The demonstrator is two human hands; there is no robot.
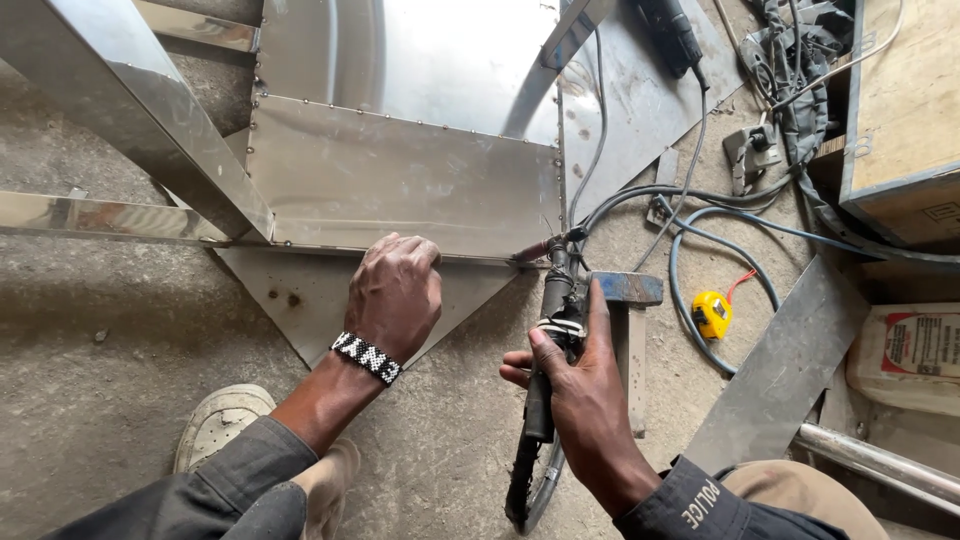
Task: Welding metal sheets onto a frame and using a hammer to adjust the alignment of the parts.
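Observation:
My left hand, with a black-and-white beaded band at the wrist, rests fingers curled on the lower edge of a shiny steel sheet panel. My right hand grips a black welding torch. The torch tip touches the panel's lower right corner. A triangular steel plate lies on the floor under the panel edge.
Steel bars run at the left. Grey and blue cables loop across the concrete floor beside a yellow tape measure. A hammer lies by my right hand. A wooden box, a bag and a steel strip sit at right.

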